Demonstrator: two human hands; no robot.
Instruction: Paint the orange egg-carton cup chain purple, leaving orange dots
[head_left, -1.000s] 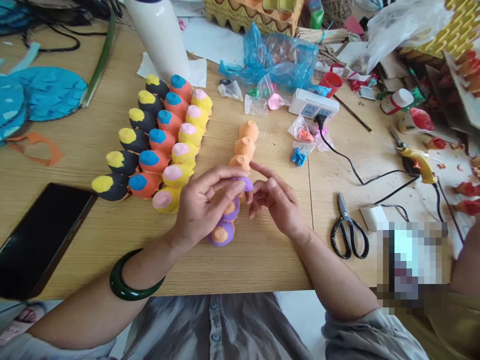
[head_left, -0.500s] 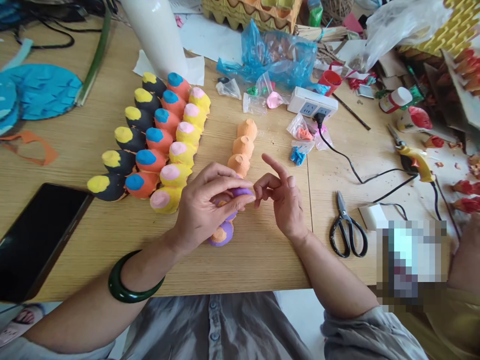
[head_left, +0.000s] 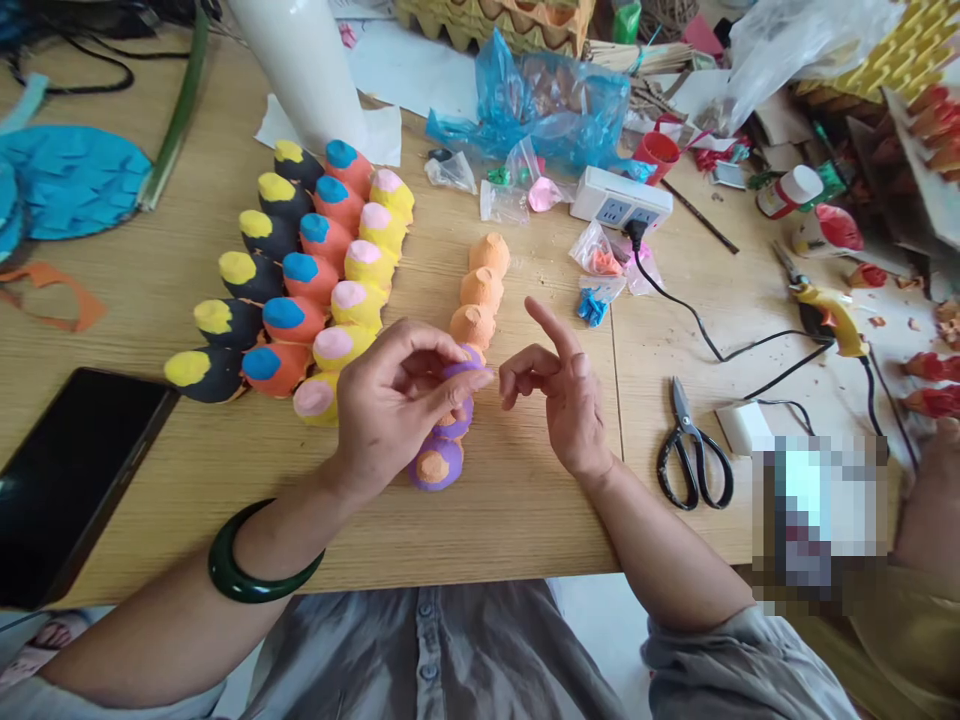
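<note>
My left hand, wearing a dark green bangle, is closed with thumb and fingers around a small piece of purple clay, partly hidden by the fingers. It hovers over a strip of egg-carton cups. The far cups are orange; the near ones have purple around orange tips. Just right of the strip, my right hand is open and holds nothing, its index finger stretched out and the others loosely bent. To the left stand rows of cups in black and yellow, orange and blue, and yellow and pink.
Black-handled scissors lie right of my right hand. A power strip with a black cord, small bags of clay and a blue plastic bag are farther back. A glue gun lies right; a phone lies left.
My left hand's index finger has drawn back and bent, and its grip has shifted slightly left. My right hand keeps nearly the same pose. The whole view has shifted slightly.
</note>
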